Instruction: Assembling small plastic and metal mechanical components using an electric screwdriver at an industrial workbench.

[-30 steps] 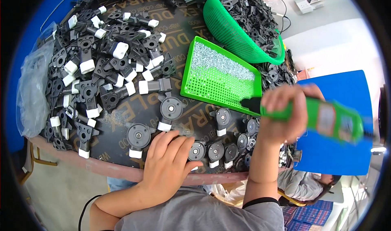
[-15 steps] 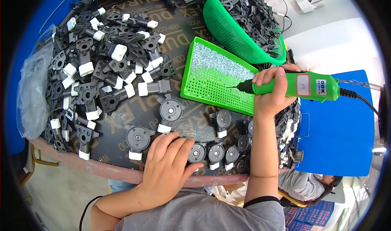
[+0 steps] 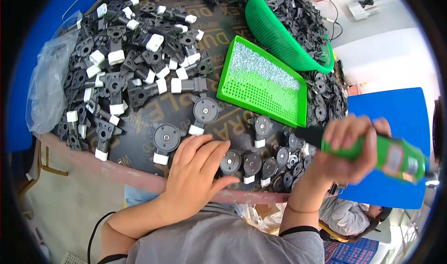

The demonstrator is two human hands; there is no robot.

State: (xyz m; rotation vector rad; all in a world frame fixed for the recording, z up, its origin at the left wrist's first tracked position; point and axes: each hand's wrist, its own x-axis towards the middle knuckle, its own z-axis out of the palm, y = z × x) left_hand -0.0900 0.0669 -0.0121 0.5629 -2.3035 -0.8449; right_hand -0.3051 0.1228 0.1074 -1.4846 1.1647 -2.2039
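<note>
My right hand [image 3: 344, 147] is wrapped around a green electric screwdriver [image 3: 389, 157]. Motion blurs both, and the dark nose of the tool points left, just off the near right corner of a green perforated tray [image 3: 242, 94] of small silvery screws [image 3: 260, 68]. My left hand [image 3: 198, 173] rests on the table's near side with fingers stretched out. Close to its fingertips lie a round black part with a white end [image 3: 205, 110], a similar part [image 3: 166, 137] to the left, and another [image 3: 230, 161] to the right. Whether its palm covers anything is hidden.
Black parts with white ends [image 3: 116, 57] are heaped on the left beside a clear plastic bag [image 3: 49, 82]. A green basket [image 3: 272, 29] full of black pieces stands behind the tray. More round parts [image 3: 252, 162] crowd the near right. Another person [image 3: 344, 217] sits at the lower right.
My right hand has swung the screwdriver right and nearer, away from over the tray. The view has shifted slightly. My left hand keeps nearly the same place beside the round parts.
</note>
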